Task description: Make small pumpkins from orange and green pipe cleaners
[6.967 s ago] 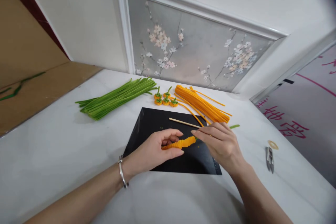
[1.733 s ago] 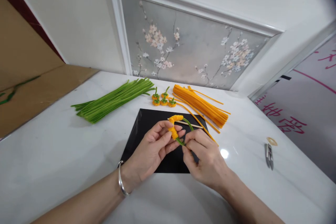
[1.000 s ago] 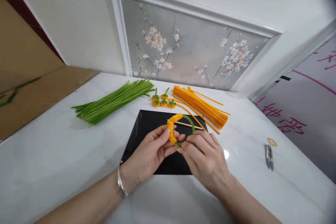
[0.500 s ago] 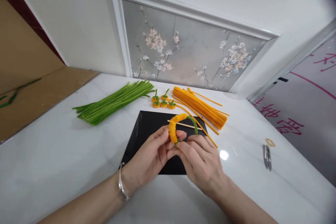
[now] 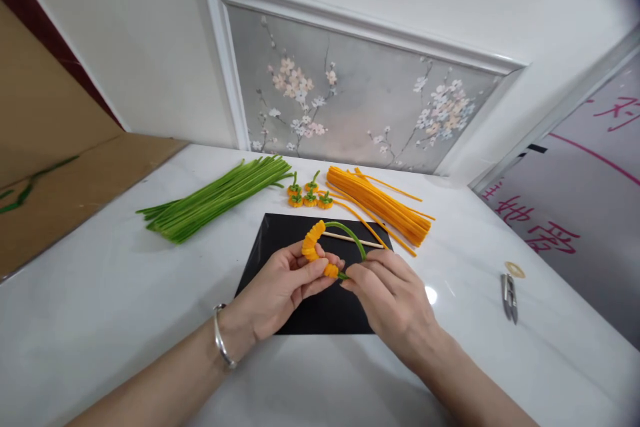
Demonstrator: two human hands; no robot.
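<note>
Both hands hold one loop above a black mat (image 5: pixel 305 317). The loop is a green pipe cleaner (image 5: pixel 350 232) with an orange pipe-cleaner coil (image 5: pixel 311 240) wound round its left part. My left hand (image 5: pixel 287 280) pinches the coil between thumb and fingers. In my right hand (image 5: pixel 395 290), the fingers are closed on the green pipe cleaner, beside the coil's lower end. A thin wooden stick (image 5: pixel 353 239) lies on the mat behind the loop. Farther back stand several small orange pieces with green tops (image 5: pixel 310 197).
A bundle of green pipe cleaners (image 5: pixel 220 197) lies at the back left, and orange pipe cleaners (image 5: pixel 383 203) lie at the back right. Small metal snips (image 5: pixel 509 298) and a pale ring (image 5: pixel 515 269) are on the right. Brown cardboard (image 5: pixel 90 180) stands at the left.
The orange coil has slid left and down along the green pipe cleaner, baring more green at the top. My hands have moved slightly apart, still holding the loop.
</note>
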